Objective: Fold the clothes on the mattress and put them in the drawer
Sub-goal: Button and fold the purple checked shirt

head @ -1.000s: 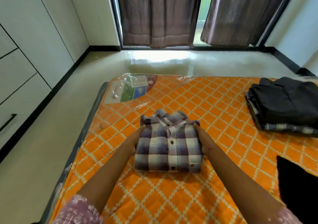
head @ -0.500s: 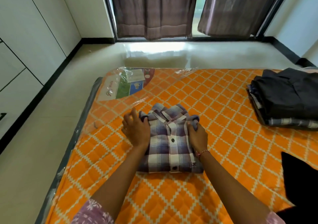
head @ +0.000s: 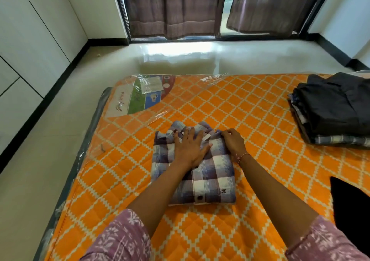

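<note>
— Hand positions?

— My left hand (head: 190, 150) lies flat, fingers spread, pressing the folded plaid shirt (head: 208, 180) near its collar. My right hand (head: 233, 143) has its fingers curled, pinching the shirt's upper right edge.

— Shirt location?

— On the orange quilted mattress (head: 250, 110), left of centre. A stack of folded dark clothes (head: 336, 108) sits well apart at the right.

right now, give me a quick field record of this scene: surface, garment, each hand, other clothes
surface: orange diamond-quilted mattress in clear plastic
garment: folded purple-and-white plaid shirt, collar away from the person
left hand: flat, pressing on shirt
right hand: fingers curled at shirt's right collar edge
other clothes: stack of dark folded clothes, far right
</note>
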